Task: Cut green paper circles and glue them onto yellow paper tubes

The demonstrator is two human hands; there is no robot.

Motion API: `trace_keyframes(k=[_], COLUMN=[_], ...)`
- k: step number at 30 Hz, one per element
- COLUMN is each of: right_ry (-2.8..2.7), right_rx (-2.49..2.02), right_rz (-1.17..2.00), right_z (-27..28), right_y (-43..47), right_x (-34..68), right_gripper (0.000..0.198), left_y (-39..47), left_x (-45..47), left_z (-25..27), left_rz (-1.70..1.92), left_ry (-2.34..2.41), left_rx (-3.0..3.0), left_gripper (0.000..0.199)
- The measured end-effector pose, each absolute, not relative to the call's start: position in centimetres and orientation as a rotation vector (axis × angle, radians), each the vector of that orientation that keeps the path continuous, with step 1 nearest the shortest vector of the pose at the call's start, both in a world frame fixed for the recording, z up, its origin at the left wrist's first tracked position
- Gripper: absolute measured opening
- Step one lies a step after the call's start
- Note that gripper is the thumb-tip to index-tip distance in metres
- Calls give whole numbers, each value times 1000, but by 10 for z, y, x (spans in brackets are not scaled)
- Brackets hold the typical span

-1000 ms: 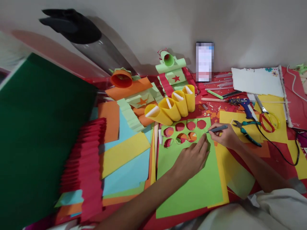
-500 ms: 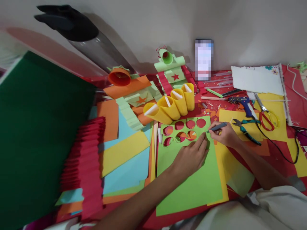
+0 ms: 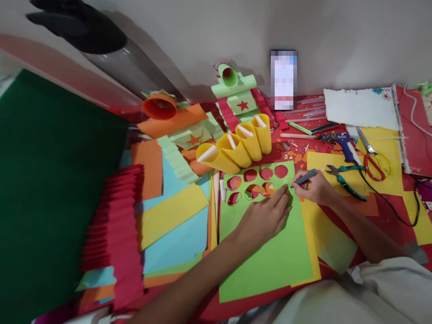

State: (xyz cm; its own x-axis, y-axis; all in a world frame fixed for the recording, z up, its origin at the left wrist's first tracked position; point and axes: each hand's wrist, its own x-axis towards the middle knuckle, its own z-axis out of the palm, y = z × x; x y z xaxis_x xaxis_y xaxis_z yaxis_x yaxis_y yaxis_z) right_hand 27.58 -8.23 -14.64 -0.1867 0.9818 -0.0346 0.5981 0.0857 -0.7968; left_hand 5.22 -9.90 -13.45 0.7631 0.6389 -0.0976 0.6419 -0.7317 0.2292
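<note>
Near the far right corner of the green sheet [image 3: 263,261], tip of the grey pen-like tool [image 3: 307,176] down at the paper, just beside and to the right of the left fingertips. Held in the right hand [image 3: 313,186], fingers narrow in a pinch around the shaft, tip pointing leftward and slightly toward the person, long axis slanting away to the right. Right hand mostly past the sheet's right edge; left hand [image 3: 266,215] laid across the sheet from the near left, fingers stretched out and close together, no tool in them (pressing or merely resting, impossible to tell). Green sheet flat at the front of the red tabletop [image 3: 216,310], long axis running from the person toward the wall, yellow paper showing along the right side. Round openings [image 3: 286,164] across the far end, four in one row and three in the nearer row, tool tip just right of the nearer row.

Just beyond the sheet, four yellow paper tubes [image 3: 240,155] in a slanting line, a white piece inside each; closed or open at the bottom, impossible to tell. Farther left, orange paper cup [image 3: 148,108], contents too dim to name. Behind the tubes, light green roll [image 3: 229,81], something red inside. Off to the right, cutting pliers [image 3: 347,185], blue glue gun [image 3: 344,143] and red-and-yellow scissors [image 3: 374,167]. Against the wall, upright phone [image 3: 283,81], screen blurred.
</note>
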Motion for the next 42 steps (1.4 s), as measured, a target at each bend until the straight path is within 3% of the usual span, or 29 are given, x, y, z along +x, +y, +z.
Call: trace_keyframes(k=[14,24,33,37,42], right_ry=[-1637,-2108,-2558,-2761,-2881], right_rx=[-1516,-1431,-1365,-1175,-1037], right_rz=[1073,402,87,32,207], right_z=[-137,-122,-144,-139,-135], right_y=[-79,-39,-14,1,25], right_x=[287,296,310,311,313], right_gripper=[20,24,44,53,53], left_y=[-96,-99,-98,-97,-96], left_x=[51,55,56,56,55], left_z=[-134,-135,-137,-136,-135], left_rz=[17,-25,6,-12,-5], left_ry=[1013,1023,966,960,966], left_rx=[2778,2839,2870,2870,2828], left_gripper=[43,43,43,43,43])
